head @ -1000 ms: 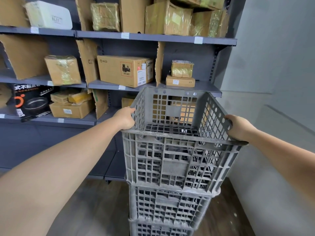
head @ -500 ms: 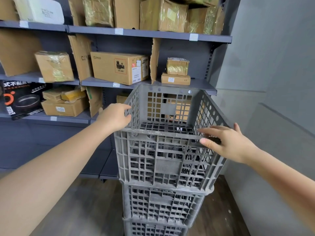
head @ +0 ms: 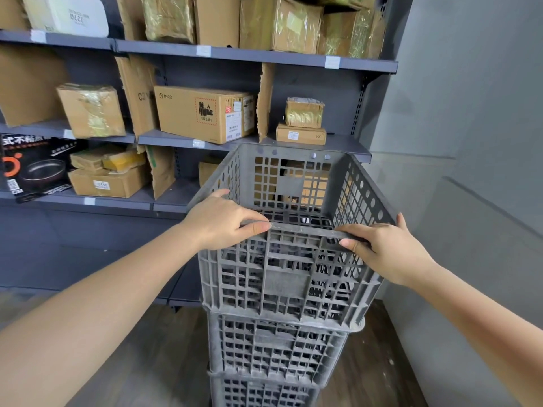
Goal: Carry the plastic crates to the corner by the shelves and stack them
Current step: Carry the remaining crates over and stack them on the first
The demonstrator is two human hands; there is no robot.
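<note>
shelves [head: 188,143] at left | left hand [head: 219,223] curled over near rim of top crate [head: 289,254], which sits on the corner stack | right hand [head: 385,254] pinches same rim | advice: square edges over lower crate [head: 277,352], then let go

2 bare forearms, left hand [head: 219,221] and right hand [head: 385,251] ungloved.

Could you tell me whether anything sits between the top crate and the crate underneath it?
Nothing visible does. The top crate rests directly on the crate below, with the left hand and right hand on its near rim.
</note>
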